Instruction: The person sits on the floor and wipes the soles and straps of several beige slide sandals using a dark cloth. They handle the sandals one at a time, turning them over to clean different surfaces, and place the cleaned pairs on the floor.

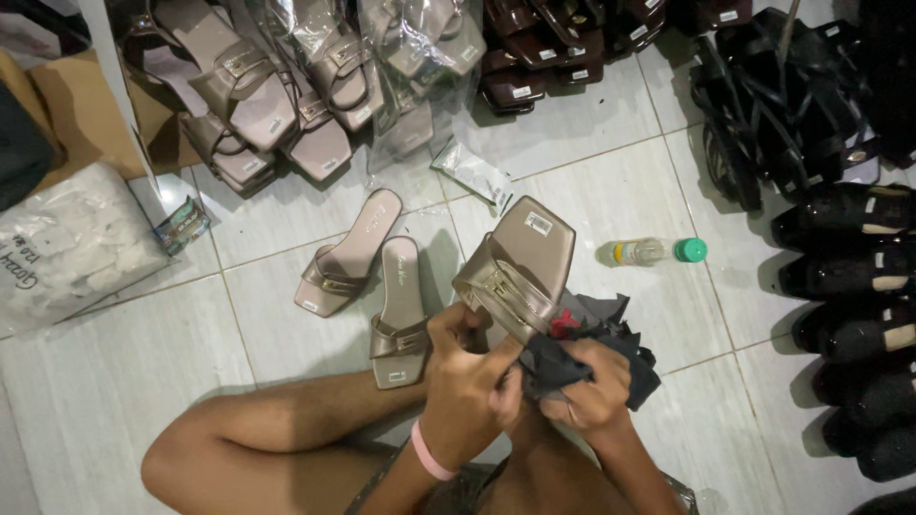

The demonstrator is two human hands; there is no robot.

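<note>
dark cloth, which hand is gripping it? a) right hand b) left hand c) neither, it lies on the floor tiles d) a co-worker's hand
a: the right hand bunches the dark cloth against the taupe sandal, while the left hand grips the sandal's strap end.

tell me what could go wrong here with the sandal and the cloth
The left hand holds the bronze sandal by its strap end only, so it might slip and drop onto the pair of sandals lying below. The dark cloth bunched in the right hand could snag on the buckle.
</note>
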